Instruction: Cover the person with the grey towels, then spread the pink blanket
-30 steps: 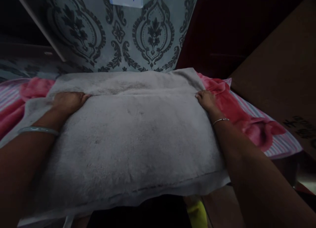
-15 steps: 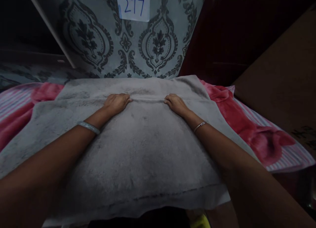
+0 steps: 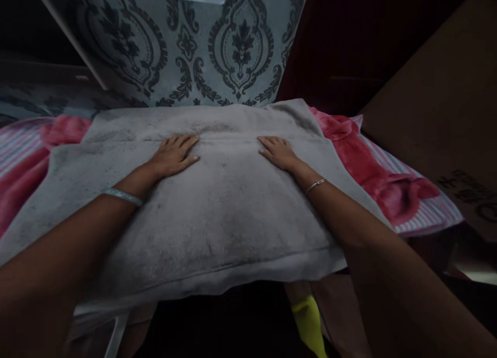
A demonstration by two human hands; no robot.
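A grey plush cloth (image 3: pixel 233 203) lies spread out before me, with a crease or seam running across its far part. My left hand (image 3: pixel 174 155) rests flat on it, left of the middle, fingers spread and thumb apart. Right of the middle, my right hand (image 3: pixel 277 152) also lies flat with its fingers stretched out along the crease. Neither hand grips the fabric. The near edge of the cloth hangs over the front in a hemmed band.
Pink-red plush fabric (image 3: pixel 349 156) and a striped cloth (image 3: pixel 430 210) stick out from under the grey cloth at both sides. Patterned wallpaper (image 3: pixel 240 42) stands behind. A cardboard box (image 3: pixel 435 89) is at the right. Something yellow (image 3: pixel 308 316) shows below the front edge.
Both hands have let go of the pinched fold at the crease and opened flat on the cloth. The left hand has shifted a little left. My view has tilted down.
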